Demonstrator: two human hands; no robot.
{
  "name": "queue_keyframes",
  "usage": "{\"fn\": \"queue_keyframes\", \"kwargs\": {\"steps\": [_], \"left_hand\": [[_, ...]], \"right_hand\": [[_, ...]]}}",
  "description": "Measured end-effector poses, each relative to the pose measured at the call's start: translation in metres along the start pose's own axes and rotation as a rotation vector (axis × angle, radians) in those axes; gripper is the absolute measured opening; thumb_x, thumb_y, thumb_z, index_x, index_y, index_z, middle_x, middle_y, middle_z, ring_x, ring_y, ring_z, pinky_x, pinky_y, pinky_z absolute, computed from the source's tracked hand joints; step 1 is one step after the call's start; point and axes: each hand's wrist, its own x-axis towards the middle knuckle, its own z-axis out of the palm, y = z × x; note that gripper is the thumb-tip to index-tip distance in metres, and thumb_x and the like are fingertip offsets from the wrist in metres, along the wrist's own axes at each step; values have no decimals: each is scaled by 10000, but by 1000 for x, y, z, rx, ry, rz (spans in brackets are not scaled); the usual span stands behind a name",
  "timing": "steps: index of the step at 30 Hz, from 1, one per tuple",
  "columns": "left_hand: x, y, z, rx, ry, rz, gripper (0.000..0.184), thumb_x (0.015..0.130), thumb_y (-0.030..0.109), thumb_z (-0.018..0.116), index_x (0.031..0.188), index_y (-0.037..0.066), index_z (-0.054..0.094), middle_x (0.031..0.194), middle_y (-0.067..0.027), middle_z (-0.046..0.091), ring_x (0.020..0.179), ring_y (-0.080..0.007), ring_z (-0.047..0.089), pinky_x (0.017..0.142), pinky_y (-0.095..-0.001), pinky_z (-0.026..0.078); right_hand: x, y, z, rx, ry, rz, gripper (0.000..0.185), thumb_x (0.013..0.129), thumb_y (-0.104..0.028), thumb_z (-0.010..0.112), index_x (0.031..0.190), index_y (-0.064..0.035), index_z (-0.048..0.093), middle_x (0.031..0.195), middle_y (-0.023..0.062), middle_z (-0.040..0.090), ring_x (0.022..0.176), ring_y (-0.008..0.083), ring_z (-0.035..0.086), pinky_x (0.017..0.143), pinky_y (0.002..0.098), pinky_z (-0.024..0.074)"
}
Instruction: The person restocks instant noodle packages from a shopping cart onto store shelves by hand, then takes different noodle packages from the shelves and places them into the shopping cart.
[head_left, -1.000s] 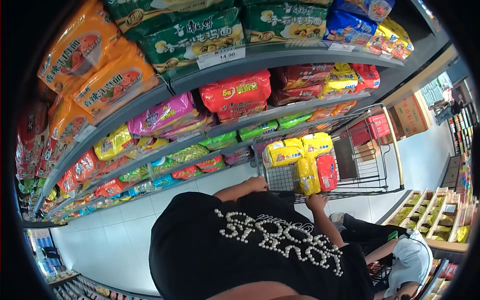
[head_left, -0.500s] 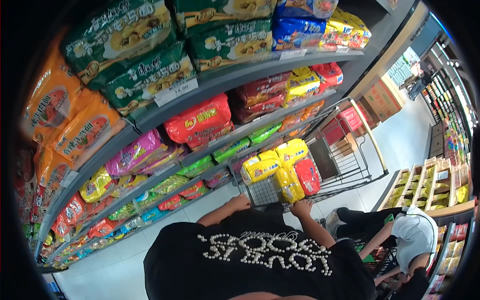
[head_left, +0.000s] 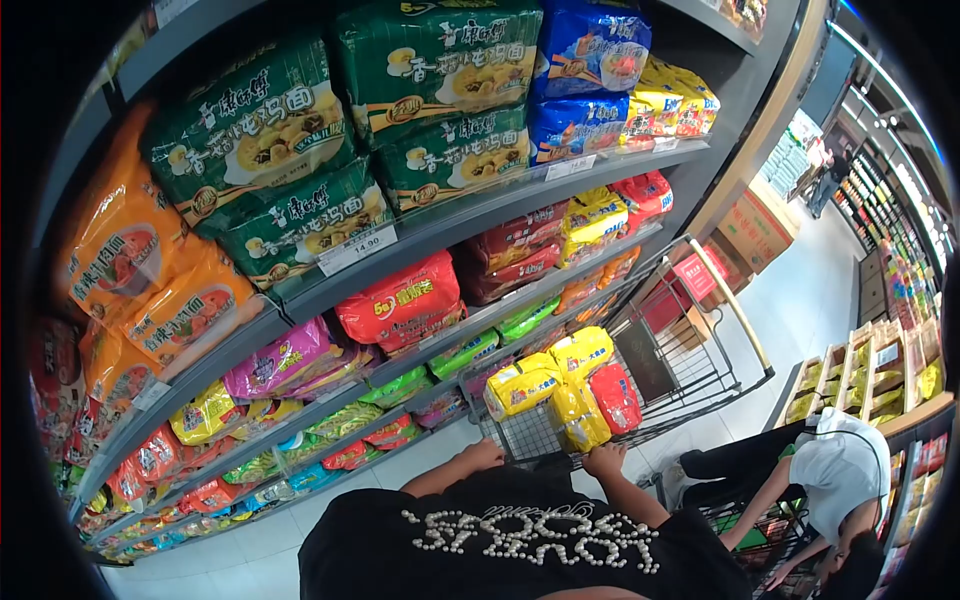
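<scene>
My left hand (head_left: 485, 454) and my right hand (head_left: 604, 461) are curled at the near end of a wire shopping cart (head_left: 700, 395), gripping its handle. Most of the handle is hidden by the hands and the black shirt. In the cart lie several plastic-wrapped multipacks of instant noodles. A yellow noodle pack (head_left: 523, 386) rests at the left, another yellow pack (head_left: 582, 348) sits farther forward, and a third yellow pack (head_left: 580, 415) is close to my right hand. Against that one lies a red noodle pack (head_left: 614, 397).
A long shelf (head_left: 430, 200) of noodle packs runs along the left, close to the cart. Cardboard boxes (head_left: 758, 228) stand ahead. At the right, a person in a white top (head_left: 840, 465) bends over another cart, near a wooden display rack (head_left: 860, 375).
The view has tilted up a little, so the cart, hands and shelves appear lower. Both hands keep their grip. The person at the right leans slightly lower in view.
</scene>
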Motion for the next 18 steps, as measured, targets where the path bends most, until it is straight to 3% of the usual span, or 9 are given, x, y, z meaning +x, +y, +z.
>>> {"fn": "queue_keyframes", "kwargs": {"steps": [3,6,13,15,18], "left_hand": [[-1,-1,1,16,6,11,251,820,322,593,918,110,682,934,-113,643,986,-320,547,836,-433,467],[1,-5,6,9,16,13,259,810,329,590,921,115,684,928,-121,641,995,-322,550,826,-436,478],[-12,15,12,54,-58,-160,269,803,311,569,995,155,674,1185,-98,562,1210,-312,425,827,-534,489],[-20,29,4,39,-68,-208,276,814,299,557,1020,151,665,1178,-95,565,1256,-329,397,847,-555,481],[-23,38,-1,13,-25,-259,286,838,307,548,1026,124,662,1186,-102,567,1311,-332,353,908,-556,460]], "right_hand": [[0,-2,-5,-37,-102,25,512,829,-442,496,1155,-76,646,1255,240,530,1262,394,423,1121,553,94],[2,0,4,-32,-7,5,490,789,-414,515,1089,-61,671,1188,241,570,1209,406,470,1105,571,140],[10,6,1,21,-140,2,503,779,-412,526,1112,-59,659,1213,216,577,1200,399,484,1080,553,204],[15,7,-3,38,-219,5,515,774,-420,532,1119,-57,656,1218,218,578,1199,395,491,1073,550,215],[50,13,14,76,-414,-45,529,776,-439,571,1170,-91,630,1231,183,582,1172,446,499,1007,560,331]]}}
